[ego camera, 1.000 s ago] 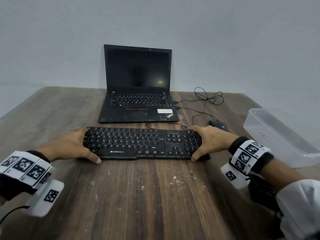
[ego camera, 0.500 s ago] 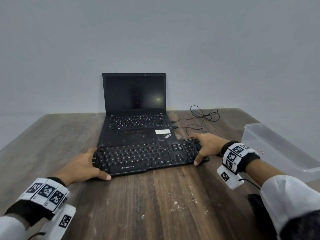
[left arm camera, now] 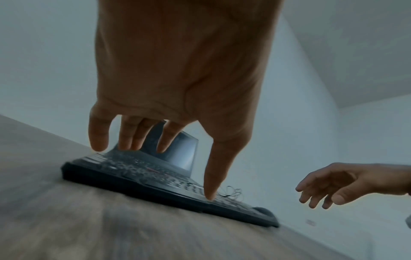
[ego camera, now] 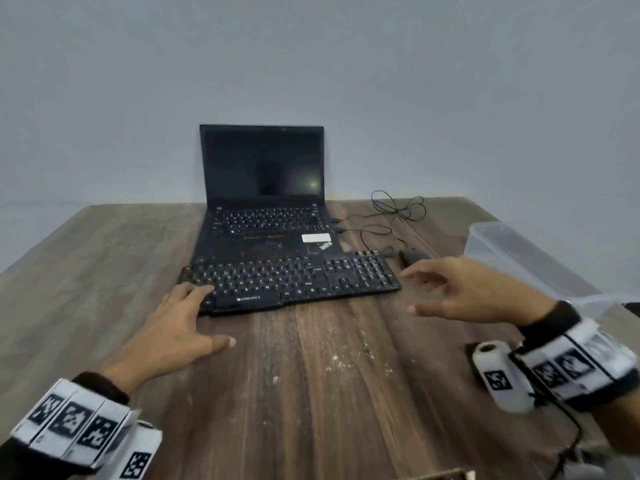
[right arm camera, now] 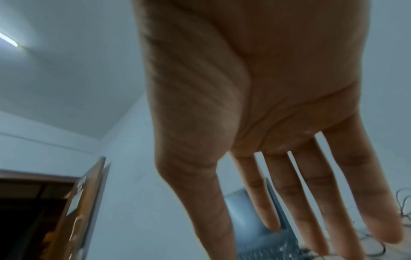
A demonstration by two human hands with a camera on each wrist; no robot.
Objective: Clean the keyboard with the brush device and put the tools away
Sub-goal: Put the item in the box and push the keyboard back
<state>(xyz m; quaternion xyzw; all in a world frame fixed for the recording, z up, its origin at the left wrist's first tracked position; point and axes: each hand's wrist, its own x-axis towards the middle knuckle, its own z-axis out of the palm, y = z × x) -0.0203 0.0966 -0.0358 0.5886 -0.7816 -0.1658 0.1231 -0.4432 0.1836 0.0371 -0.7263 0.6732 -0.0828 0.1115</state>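
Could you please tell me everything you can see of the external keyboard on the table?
The keyboard is a black, full-size plastic board with a number pad on its right and a small white brand print on its front lip. It lies flat on the wooden table, slightly askew, its far edge against or over the open laptop. The left hand rests fingers on its near-left corner; the right hand hovers just off its right end.

We wear white wrist bands (ego camera: 571, 363) printed with black square markers over black cuffs. A thin black cable (ego camera: 568, 441) trails from our right wrist.
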